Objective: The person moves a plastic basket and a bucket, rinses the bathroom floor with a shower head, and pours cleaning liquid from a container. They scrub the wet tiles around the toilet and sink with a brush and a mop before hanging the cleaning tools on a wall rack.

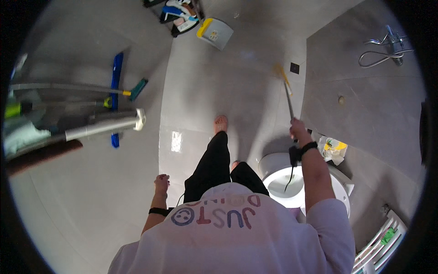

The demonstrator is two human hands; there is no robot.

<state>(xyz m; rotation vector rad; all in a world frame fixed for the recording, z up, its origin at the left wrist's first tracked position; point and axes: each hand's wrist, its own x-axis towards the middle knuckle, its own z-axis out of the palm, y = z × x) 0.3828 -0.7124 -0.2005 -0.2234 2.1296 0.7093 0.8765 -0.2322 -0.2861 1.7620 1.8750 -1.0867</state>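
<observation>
My right hand (298,129) grips the metal handle of a broom (283,79) with a yellow head. The broom head rests on or just above the tiled floor, beside a dark square floor drain (294,68); motion blurs it. My left hand (162,182) hangs low at the left of my body, its fingers curled, with nothing seen in it. Further ahead, a grey dustpan (217,33) with a yellow edge lies near the wall. A white toilet (273,178) with its lid up stands below my right forearm.
Several long-handled tools hang at the left, among them a green-headed brush (138,89). A rack of shoes (181,15) is at the top. A shower mixer (395,44) is on the right wall, a waste bin (332,149) beside the toilet, and a white slatted rack (381,241) lower right.
</observation>
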